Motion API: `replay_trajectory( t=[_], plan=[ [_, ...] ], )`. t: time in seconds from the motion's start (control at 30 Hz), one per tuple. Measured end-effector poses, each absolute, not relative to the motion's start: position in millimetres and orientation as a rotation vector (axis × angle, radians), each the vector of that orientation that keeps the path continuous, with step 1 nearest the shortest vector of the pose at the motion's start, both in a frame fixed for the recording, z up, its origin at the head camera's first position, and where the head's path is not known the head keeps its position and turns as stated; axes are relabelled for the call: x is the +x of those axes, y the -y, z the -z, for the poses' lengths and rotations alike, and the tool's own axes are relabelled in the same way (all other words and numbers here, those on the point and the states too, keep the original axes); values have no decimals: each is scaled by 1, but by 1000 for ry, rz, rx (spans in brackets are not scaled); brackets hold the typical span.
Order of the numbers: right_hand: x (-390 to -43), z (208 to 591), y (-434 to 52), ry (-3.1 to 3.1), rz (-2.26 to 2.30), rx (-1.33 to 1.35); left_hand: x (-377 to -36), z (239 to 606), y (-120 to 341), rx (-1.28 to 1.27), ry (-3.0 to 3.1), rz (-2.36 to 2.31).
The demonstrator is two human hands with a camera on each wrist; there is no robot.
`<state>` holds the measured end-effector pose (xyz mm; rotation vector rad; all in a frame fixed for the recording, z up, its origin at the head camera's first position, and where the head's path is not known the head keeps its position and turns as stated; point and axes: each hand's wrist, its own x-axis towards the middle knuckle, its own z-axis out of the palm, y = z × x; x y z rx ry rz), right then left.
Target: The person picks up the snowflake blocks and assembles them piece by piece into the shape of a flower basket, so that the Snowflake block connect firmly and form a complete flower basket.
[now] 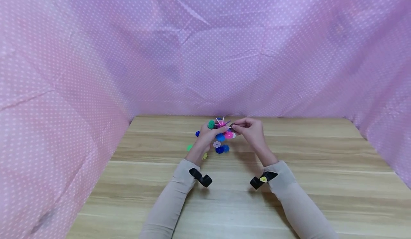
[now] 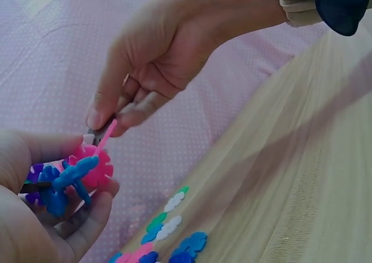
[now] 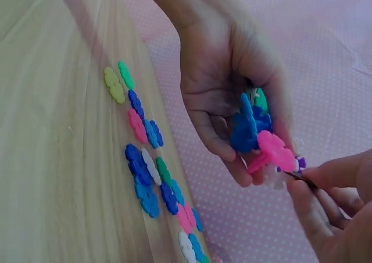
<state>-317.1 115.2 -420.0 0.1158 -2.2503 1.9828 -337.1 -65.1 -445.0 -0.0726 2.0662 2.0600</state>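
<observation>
My left hand (image 1: 208, 135) holds a cluster of interlocked plastic snowflake discs (image 3: 253, 126) above the table, fingers curled round it. Blue, purple, green and white pieces show in the cluster, with a pink disc (image 2: 99, 167) on the side toward the right hand. Between thumb and fingertips, my right hand (image 1: 253, 130) pinches a dark disc (image 3: 304, 180), seen nearly edge-on in the right wrist view. This dark disc is right at the edge of the pink one. The left palm and fingers hide part of the cluster.
Loose snowflake discs lie on the wooden table (image 1: 224, 203) below the hands, among them a yellow disc (image 3: 114, 85), a light green disc (image 3: 125, 75) and several blue ones. A pink dotted cloth (image 1: 205, 71) hangs behind the table and along both sides.
</observation>
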Motion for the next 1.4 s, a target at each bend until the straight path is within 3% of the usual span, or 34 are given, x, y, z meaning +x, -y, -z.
replay_trajectory(
  t=[0.53,0.97,1.4],
  plan=[
    [-338,431,-145,2728,-1754,345,-344,450,82,-166,-2060,-2078],
    [-362,466,-144,2995,-1347,475,-348,448,81,-211,-1757,-2315],
    [-371,468,-138,3041,-1289,552,-346,442,83,-265,-1722,-2346]
  ],
)
